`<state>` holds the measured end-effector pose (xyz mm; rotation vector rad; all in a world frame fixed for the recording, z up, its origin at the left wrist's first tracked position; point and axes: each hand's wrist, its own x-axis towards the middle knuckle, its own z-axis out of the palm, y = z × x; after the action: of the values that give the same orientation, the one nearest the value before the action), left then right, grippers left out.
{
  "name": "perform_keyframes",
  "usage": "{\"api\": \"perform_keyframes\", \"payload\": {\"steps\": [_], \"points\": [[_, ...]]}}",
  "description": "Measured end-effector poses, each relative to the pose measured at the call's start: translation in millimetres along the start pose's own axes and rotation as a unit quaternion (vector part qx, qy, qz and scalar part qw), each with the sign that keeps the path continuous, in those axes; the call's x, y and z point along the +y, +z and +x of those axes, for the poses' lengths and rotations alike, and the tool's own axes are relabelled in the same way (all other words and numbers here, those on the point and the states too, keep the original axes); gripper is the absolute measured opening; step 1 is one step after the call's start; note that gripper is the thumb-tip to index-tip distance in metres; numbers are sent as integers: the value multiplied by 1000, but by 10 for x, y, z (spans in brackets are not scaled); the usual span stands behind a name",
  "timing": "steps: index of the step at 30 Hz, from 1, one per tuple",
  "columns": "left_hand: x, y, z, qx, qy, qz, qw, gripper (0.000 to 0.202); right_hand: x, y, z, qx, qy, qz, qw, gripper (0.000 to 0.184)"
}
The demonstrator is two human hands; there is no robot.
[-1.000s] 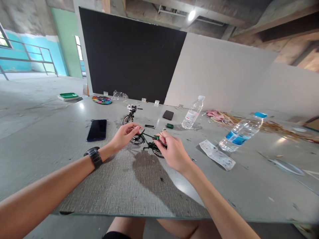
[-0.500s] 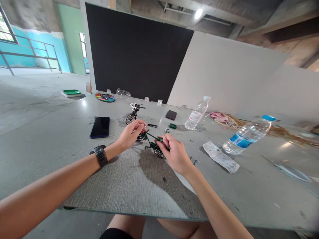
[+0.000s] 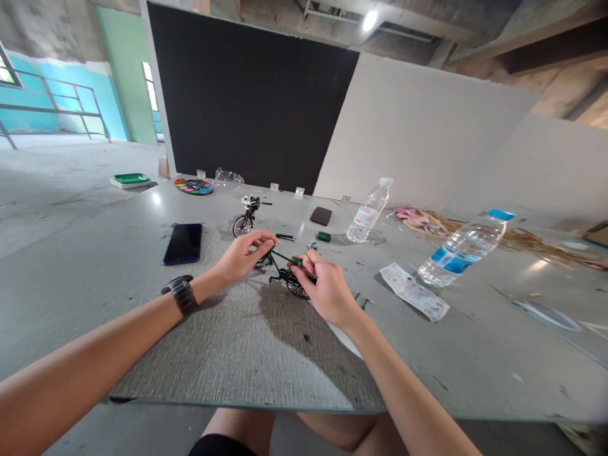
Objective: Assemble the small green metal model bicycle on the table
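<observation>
A green miniature bicycle [image 3: 281, 273] stands on the grey table between my two hands. My left hand [image 3: 246, 254] is closed on its left end, with the fingers curled over the frame and partly covering one wheel. My right hand [image 3: 322, 282] pinches the bicycle's other end above the spoked wheel; its fingertips hide part of the frame there. Just beyond my left hand stands a second, black miniature bicycle part [image 3: 246, 218] with a front wheel and handlebar. Small black parts [image 3: 285, 237] and a small green box-like piece [image 3: 323, 236] lie behind my hands.
A phone [image 3: 183, 244] lies to the left, another dark phone [image 3: 321, 216] farther back. On the right are a clear bottle [image 3: 369, 212], a blue-capped bottle [image 3: 463, 250] and a printed paper sheet [image 3: 414, 291]. A paint palette [image 3: 194, 186] sits at the back left.
The whole view has shifted slightly, so things appear a little farther left and up. Both hands keep their hold on the green miniature bicycle.
</observation>
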<state>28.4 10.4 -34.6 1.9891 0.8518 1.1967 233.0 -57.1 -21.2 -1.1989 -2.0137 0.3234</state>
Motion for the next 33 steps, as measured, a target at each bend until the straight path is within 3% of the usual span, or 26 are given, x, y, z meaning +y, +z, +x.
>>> {"api": "perform_keyframes", "payload": {"steps": [33], "points": [[9, -117, 64, -34, 23, 15, 999, 19, -56, -7, 7, -13, 8, 26, 1000, 34]]}}
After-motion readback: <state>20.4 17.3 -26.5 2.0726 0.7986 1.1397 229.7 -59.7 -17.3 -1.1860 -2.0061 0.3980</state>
